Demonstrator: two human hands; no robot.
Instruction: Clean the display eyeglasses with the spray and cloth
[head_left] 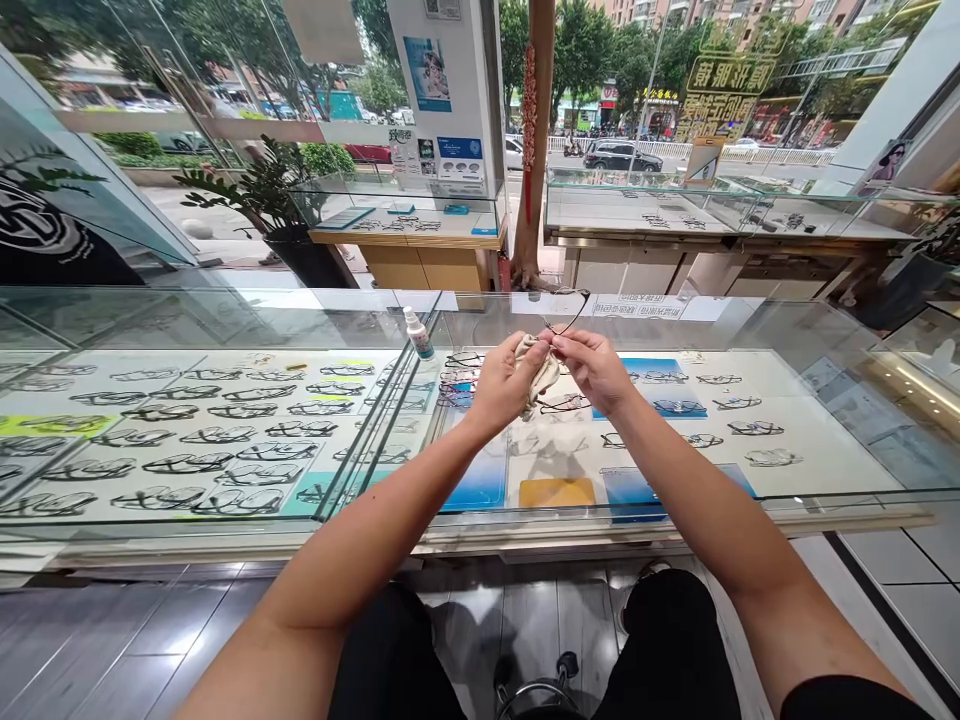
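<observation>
Over the glass display counter, my left hand [504,378] is closed on a crumpled, cream-coloured cloth [546,374]. Close beside it, my right hand [597,368] pinches a pair of dark-framed glasses [576,318], whose thin frame sticks up above the fingers. The cloth meets the glasses where the fingertips of both hands come together; the exact contact there is hidden. Below the hands, another pair of glasses [564,404] is on the counter. A small white spray bottle [418,334] stands upright to the left of my hands.
Many glasses in rows [247,412] fill the left part of the glass counter [840,440]. Blue sheets [480,482] and a yellow-brown cloth [556,492] lie on the right part. Beyond are a potted plant [296,215], a wooden post [537,140] and more showcases [637,212].
</observation>
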